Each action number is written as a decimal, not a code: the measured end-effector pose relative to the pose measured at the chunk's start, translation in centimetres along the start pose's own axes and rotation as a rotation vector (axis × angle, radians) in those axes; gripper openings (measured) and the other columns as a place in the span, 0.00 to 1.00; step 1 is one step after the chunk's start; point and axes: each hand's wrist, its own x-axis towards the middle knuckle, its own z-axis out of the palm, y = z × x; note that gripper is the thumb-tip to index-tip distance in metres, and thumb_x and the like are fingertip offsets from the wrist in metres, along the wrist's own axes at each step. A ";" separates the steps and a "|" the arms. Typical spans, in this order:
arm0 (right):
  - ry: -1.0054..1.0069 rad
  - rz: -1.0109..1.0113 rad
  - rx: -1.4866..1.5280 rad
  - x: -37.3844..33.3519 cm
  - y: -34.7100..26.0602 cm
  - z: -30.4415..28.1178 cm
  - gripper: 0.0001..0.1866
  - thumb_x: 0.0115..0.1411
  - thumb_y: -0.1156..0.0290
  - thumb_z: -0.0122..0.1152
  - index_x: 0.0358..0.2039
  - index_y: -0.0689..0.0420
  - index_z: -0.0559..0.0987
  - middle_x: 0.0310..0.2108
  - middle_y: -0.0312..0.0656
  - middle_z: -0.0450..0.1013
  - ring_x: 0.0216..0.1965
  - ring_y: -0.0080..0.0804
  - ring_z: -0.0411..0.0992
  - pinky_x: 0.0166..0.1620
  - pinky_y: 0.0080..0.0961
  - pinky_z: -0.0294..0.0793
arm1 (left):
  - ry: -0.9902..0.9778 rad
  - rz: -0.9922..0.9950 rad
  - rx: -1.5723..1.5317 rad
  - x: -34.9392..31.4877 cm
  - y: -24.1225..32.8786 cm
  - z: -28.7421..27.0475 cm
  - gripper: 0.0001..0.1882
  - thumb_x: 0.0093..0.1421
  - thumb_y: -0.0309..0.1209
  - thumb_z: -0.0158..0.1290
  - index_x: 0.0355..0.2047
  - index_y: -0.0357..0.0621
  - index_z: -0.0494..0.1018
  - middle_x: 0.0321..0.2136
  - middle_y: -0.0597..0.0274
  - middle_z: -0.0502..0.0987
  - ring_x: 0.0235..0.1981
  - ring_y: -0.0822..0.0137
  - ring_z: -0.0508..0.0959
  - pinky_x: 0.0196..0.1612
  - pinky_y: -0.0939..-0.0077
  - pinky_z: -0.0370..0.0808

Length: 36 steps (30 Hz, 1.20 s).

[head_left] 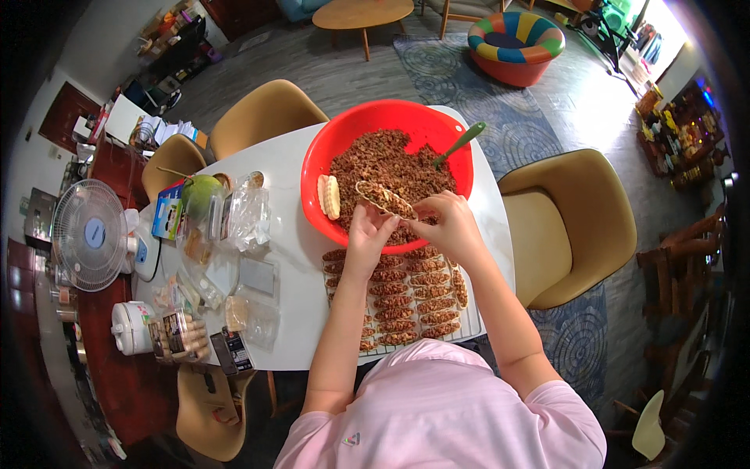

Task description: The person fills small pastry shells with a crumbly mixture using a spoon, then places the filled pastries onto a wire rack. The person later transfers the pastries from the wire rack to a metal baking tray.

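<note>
Between both hands I hold a long boat-shaped wafer shell (383, 198), packed with a brown crumbly filling, above the near side of a big red bowl (437, 123). My left hand (369, 234) is closed on its left and lower side. My right hand (449, 223) pinches the right end. Loose brown crumbly filling (379, 156) covers the bowl's bottom, and a green-handled utensil (461, 144) stands in it, its lower end buried. A few pale, unfilled shells (328, 197) lean stacked at the bowl's left inner wall. Below my forearms, rows of filled shells (397, 301) lie on a rack.
On the white table (291, 313), clear plastic bags (248, 215), a green round fruit (203, 194) and a plastic pack of pale rolls (181, 336) crowd the left side. A fan (94, 234) stands beyond. Tan chairs (582, 227) flank the table.
</note>
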 end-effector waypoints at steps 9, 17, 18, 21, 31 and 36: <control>-0.004 0.287 0.296 -2.5 0.6 -1.5 0.18 0.42 0.66 0.73 0.31 0.65 0.80 0.29 0.44 0.75 0.32 0.29 0.73 0.39 0.25 0.71 | 0.069 -0.038 0.049 0.2 1.4 -0.3 0.17 0.65 0.32 0.44 0.52 0.37 0.63 0.39 0.57 0.75 0.40 0.66 0.77 0.48 0.69 0.74; 0.070 0.254 0.254 -4.5 0.4 -1.3 0.17 0.42 0.67 0.73 0.30 0.65 0.80 0.27 0.42 0.74 0.31 0.26 0.72 0.37 0.24 0.71 | 0.109 -0.074 0.007 0.1 0.0 -0.5 0.12 0.62 0.32 0.50 0.45 0.42 0.69 0.32 0.65 0.77 0.34 0.73 0.77 0.42 0.76 0.74; 0.076 0.241 0.229 -4.7 0.3 -1.3 0.16 0.42 0.68 0.73 0.30 0.65 0.80 0.26 0.42 0.74 0.30 0.27 0.72 0.37 0.25 0.71 | 0.116 -0.086 -0.022 0.0 -0.1 -0.4 0.11 0.62 0.32 0.51 0.44 0.43 0.70 0.31 0.66 0.77 0.34 0.73 0.77 0.41 0.76 0.74; 0.101 0.210 0.169 -5.2 -0.2 -1.4 0.15 0.42 0.68 0.72 0.29 0.64 0.80 0.24 0.41 0.74 0.29 0.27 0.71 0.36 0.25 0.70 | 0.102 -0.163 -0.132 -0.4 -0.1 -0.6 0.10 0.61 0.30 0.51 0.43 0.44 0.70 0.31 0.66 0.77 0.34 0.72 0.77 0.41 0.76 0.74; 0.149 0.249 0.157 -6.8 -0.6 -1.4 0.14 0.42 0.67 0.71 0.28 0.62 0.81 0.25 0.43 0.75 0.29 0.32 0.73 0.35 0.28 0.71 | -0.089 -0.253 -0.247 -1.5 0.0 -1.1 0.13 0.63 0.31 0.48 0.47 0.43 0.69 0.38 0.60 0.78 0.39 0.66 0.78 0.44 0.72 0.74; 0.327 0.251 0.136 -10.0 1.0 -2.3 0.12 0.42 0.71 0.71 0.27 0.62 0.80 0.22 0.39 0.73 0.30 0.27 0.70 0.36 0.24 0.69 | 0.041 -0.089 0.229 -0.4 -1.7 -2.6 0.14 0.66 0.35 0.43 0.37 0.37 0.74 0.34 0.58 0.79 0.35 0.66 0.78 0.43 0.76 0.72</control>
